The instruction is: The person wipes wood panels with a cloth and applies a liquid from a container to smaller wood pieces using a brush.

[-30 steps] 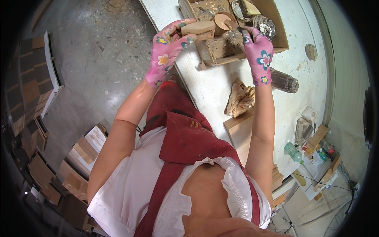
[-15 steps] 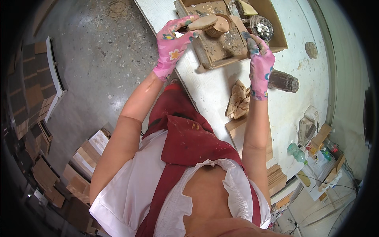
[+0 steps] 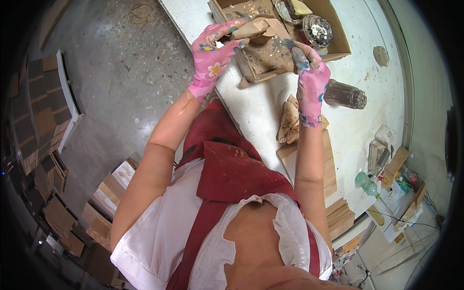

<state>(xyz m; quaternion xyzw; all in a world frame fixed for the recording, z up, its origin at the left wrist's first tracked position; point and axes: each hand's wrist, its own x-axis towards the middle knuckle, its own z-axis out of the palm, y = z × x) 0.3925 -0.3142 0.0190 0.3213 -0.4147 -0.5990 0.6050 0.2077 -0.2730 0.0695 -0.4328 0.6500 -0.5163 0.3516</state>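
My left hand [image 3: 212, 58], in a pink flowered glove, is closed on a flat piece smeared with beige paste [image 3: 249, 30], whose kind I cannot make out. My right hand [image 3: 311, 70], gloved alike with grey-stained fingertips, grips a putty knife [image 3: 277, 28] with beige paste on its blade. The blade's end meets the paste-smeared piece or lies just over it. Below them, a round tub [image 3: 262, 39] of beige paste is mostly covered. It stands in a shallow cardboard box [image 3: 263, 72] spattered with dried bits.
An open paste-crusted jar [image 3: 318, 31] stands in the box's right part. On the white table [image 3: 261, 116] lie a dark crusted jar [image 3: 345, 94], a crumpled brown cloth [image 3: 289, 121] and wooden boards [image 3: 331, 154]. A green bottle [image 3: 367, 183] lies farther right.
My right hand has moved left with the putty knife, bringing its blade from beside the tub to the piece in my left hand. My left hand has barely moved.
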